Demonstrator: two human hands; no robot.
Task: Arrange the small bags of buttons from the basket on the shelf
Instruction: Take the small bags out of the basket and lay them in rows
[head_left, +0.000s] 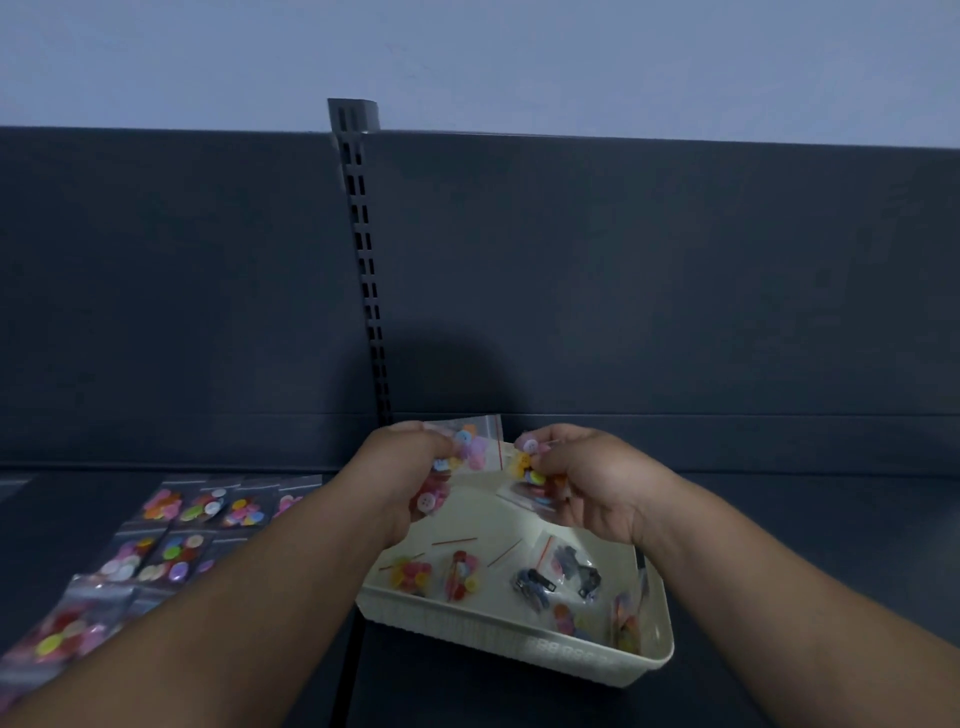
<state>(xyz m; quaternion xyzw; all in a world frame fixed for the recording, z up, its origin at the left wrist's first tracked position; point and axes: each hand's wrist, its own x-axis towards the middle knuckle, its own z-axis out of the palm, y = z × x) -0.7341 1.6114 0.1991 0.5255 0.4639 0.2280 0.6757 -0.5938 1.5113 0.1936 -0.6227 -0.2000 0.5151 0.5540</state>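
Note:
A cream basket (519, 642) stands on the dark shelf (779, 519), holding several small clear bags of coloured buttons (413, 574). Over its far end, my left hand (402, 480) grips clear bags of pink and blue buttons (470, 447). My right hand (587, 478) pinches another bag of mixed buttons (530, 467). Rows of button bags (171, 540) lie flat on the shelf to the left, partly hidden by my left forearm.
Two bags of dark metal zipper pulls (558, 574) lie in the basket among the button bags. A slotted metal upright (366, 270) runs up the dark back panel behind the basket. The shelf surface stretches to the right of the basket.

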